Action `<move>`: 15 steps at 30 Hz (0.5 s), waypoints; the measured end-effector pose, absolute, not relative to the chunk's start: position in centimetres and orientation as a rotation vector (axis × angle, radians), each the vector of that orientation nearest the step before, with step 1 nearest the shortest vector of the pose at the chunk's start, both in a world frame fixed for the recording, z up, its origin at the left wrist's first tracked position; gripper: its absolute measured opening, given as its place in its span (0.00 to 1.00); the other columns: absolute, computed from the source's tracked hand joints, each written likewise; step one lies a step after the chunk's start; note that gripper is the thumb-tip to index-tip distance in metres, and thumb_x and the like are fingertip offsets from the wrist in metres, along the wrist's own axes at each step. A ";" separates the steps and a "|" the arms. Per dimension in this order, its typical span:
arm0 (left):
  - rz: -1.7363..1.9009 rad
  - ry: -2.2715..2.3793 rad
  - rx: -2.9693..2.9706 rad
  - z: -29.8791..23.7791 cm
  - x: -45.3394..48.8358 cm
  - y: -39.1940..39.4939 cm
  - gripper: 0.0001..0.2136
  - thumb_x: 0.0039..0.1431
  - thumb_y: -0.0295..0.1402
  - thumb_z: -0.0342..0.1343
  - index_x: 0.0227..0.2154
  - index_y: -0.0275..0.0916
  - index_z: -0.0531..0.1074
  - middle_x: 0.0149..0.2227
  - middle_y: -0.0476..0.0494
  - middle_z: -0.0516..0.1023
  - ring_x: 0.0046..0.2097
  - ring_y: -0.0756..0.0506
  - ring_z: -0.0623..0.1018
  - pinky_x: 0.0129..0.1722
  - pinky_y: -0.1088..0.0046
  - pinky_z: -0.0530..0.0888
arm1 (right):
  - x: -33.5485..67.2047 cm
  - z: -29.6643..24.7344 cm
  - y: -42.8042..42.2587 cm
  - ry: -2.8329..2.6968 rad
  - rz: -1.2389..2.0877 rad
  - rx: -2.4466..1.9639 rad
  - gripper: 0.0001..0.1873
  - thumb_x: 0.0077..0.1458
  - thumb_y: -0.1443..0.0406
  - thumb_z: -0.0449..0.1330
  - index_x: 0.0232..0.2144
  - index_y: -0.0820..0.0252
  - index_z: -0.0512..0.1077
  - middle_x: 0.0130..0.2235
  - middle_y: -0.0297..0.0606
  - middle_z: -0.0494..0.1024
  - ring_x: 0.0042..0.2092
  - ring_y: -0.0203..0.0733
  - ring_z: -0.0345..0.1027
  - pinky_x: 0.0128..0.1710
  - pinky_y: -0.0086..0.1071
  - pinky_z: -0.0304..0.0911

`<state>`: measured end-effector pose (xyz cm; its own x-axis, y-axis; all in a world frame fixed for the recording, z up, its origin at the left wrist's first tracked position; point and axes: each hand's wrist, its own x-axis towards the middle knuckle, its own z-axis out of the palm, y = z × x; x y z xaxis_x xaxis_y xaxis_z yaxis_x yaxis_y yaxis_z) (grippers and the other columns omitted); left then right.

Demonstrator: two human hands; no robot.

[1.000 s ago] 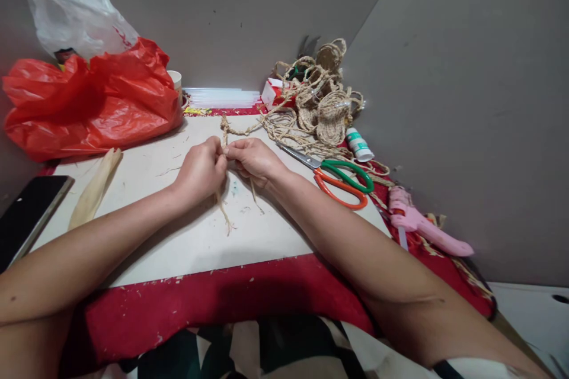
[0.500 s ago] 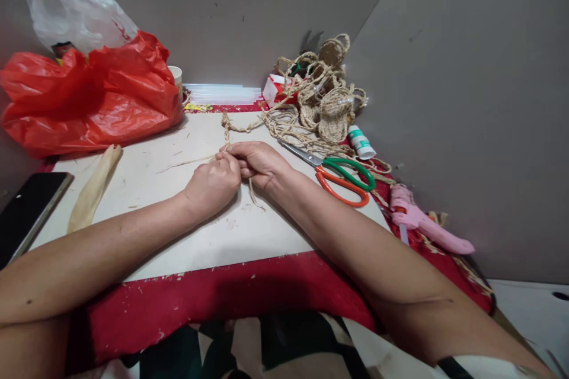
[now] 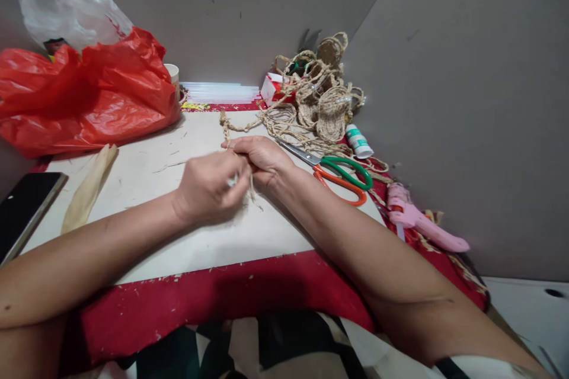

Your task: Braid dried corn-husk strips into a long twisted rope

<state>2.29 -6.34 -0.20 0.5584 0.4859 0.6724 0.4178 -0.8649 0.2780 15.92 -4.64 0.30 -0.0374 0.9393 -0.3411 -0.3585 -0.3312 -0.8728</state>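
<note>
My left hand (image 3: 208,188) and my right hand (image 3: 261,157) meet over a white board (image 3: 146,237) on the red table. Both pinch thin straw strands at the near end of a braided straw cord (image 3: 227,128). The cord runs away from my hands toward a heap of braided rope and woven straw pieces (image 3: 317,100) at the back. My right hand's fingers are wrapped on the braid's end; my left hand, slightly blurred, is closed on loose strands just below it.
Orange and green scissors (image 3: 342,176) lie right of my hands, with a pink glue gun (image 3: 422,225) and a small white bottle (image 3: 358,142) beyond. A red plastic bag (image 3: 89,95), a dried husk (image 3: 86,189) and a dark phone (image 3: 24,207) sit at left. Grey walls close the back and right.
My left hand has slid nearer and a little down, pulling strands across, while my right hand stays pinched on the braid's end. The loose strand ends below my hands have shifted.
</note>
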 end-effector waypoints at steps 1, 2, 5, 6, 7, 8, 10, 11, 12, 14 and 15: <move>1.317 0.927 2.437 0.1 2.3 -5.6 0.03 0.52 0.29 0.51 0.28 0.37 0.68 0.26 0.46 0.73 0.28 0.51 0.71 0.31 0.74 0.70 | 16.0 0.4 -4.6 -0.737 1.607 -1.165 0.06 0.45 0.79 0.53 0.25 0.71 0.68 0.15 0.29 0.65 0.13 0.21 0.41 0.10 0.18 0.35; 1.351 1.046 2.165 0.4 2.3 -4.9 0.03 0.51 0.28 0.51 0.29 0.37 0.68 0.28 0.46 0.73 0.29 0.51 0.72 0.32 0.74 0.70 | 16.1 0.4 -4.6 -0.750 1.630 -1.155 0.06 0.46 0.79 0.53 0.25 0.70 0.68 0.15 0.29 0.66 0.13 0.21 0.41 0.10 0.18 0.35; 1.024 1.121 1.443 0.6 2.6 -3.0 0.04 0.48 0.25 0.50 0.29 0.35 0.66 0.27 0.45 0.72 0.27 0.51 0.72 0.29 0.75 0.71 | 16.3 0.4 -4.4 -0.787 1.690 -1.150 0.05 0.47 0.78 0.53 0.27 0.70 0.67 0.16 0.30 0.67 0.13 0.21 0.43 0.11 0.17 0.35; 0.859 1.076 1.271 0.6 2.7 -2.6 0.03 0.49 0.25 0.49 0.28 0.34 0.66 0.25 0.44 0.71 0.25 0.52 0.72 0.27 0.75 0.71 | 16.4 0.4 -4.4 -0.799 1.692 -1.154 0.05 0.47 0.78 0.53 0.28 0.69 0.66 0.17 0.31 0.68 0.13 0.22 0.45 0.11 0.17 0.37; 0.713 1.021 1.142 0.5 2.8 -2.4 0.03 0.49 0.26 0.48 0.26 0.33 0.66 0.23 0.44 0.70 0.23 0.52 0.70 0.25 0.76 0.70 | 16.4 0.4 -4.4 -0.813 1.684 -1.164 0.06 0.47 0.78 0.53 0.29 0.68 0.66 0.17 0.31 0.68 0.13 0.23 0.49 0.11 0.17 0.39; 0.603 0.966 1.061 0.4 2.8 -2.3 0.03 0.49 0.26 0.47 0.24 0.33 0.65 0.22 0.45 0.68 0.20 0.53 0.68 0.21 0.77 0.67 | 16.5 0.3 -4.4 -0.828 1.667 -1.181 0.07 0.47 0.78 0.53 0.30 0.67 0.65 0.17 0.31 0.68 0.14 0.24 0.52 0.11 0.17 0.40; 0.495 0.896 1.018 0.3 2.8 -2.3 0.04 0.49 0.26 0.47 0.22 0.34 0.65 0.18 0.50 0.62 0.15 0.56 0.59 0.13 0.81 0.57 | 16.5 0.3 -4.4 -0.867 1.612 -1.235 0.11 0.47 0.78 0.53 0.33 0.64 0.62 0.17 0.30 0.69 0.14 0.26 0.53 0.11 0.18 0.40; 0.483 0.886 1.041 0.3 2.7 -2.4 0.04 0.48 0.27 0.48 0.21 0.34 0.65 0.17 0.52 0.58 0.14 0.57 0.54 0.12 0.82 0.50 | 16.6 0.3 -4.4 -0.895 1.585 -1.264 0.13 0.46 0.78 0.53 0.35 0.62 0.61 0.17 0.29 0.70 0.13 0.26 0.52 0.11 0.18 0.39; 0.485 0.889 1.085 0.3 2.7 -2.4 0.05 0.48 0.26 0.48 0.21 0.34 0.65 0.16 0.54 0.55 0.14 0.58 0.51 0.12 0.82 0.46 | 16.6 0.4 -4.4 -0.926 1.559 -1.291 0.14 0.46 0.78 0.53 0.36 0.61 0.60 0.17 0.28 0.69 0.13 0.26 0.50 0.11 0.18 0.38; 0.503 0.925 1.196 0.2 2.5 -2.3 0.06 0.49 0.27 0.48 0.21 0.33 0.66 0.16 0.55 0.52 0.14 0.58 0.49 0.12 0.81 0.44 | 16.7 0.4 -4.5 -1.003 1.513 -1.338 0.16 0.46 0.77 0.53 0.38 0.60 0.59 0.16 0.26 0.68 0.12 0.25 0.46 0.11 0.19 0.36; 0.515 0.948 1.253 0.2 2.4 -2.2 0.07 0.50 0.27 0.48 0.21 0.33 0.67 0.16 0.55 0.51 0.15 0.58 0.50 0.12 0.81 0.44 | 16.7 0.3 -4.5 -1.049 1.484 -1.356 0.16 0.46 0.77 0.53 0.38 0.59 0.59 0.16 0.25 0.68 0.12 0.26 0.47 0.11 0.19 0.37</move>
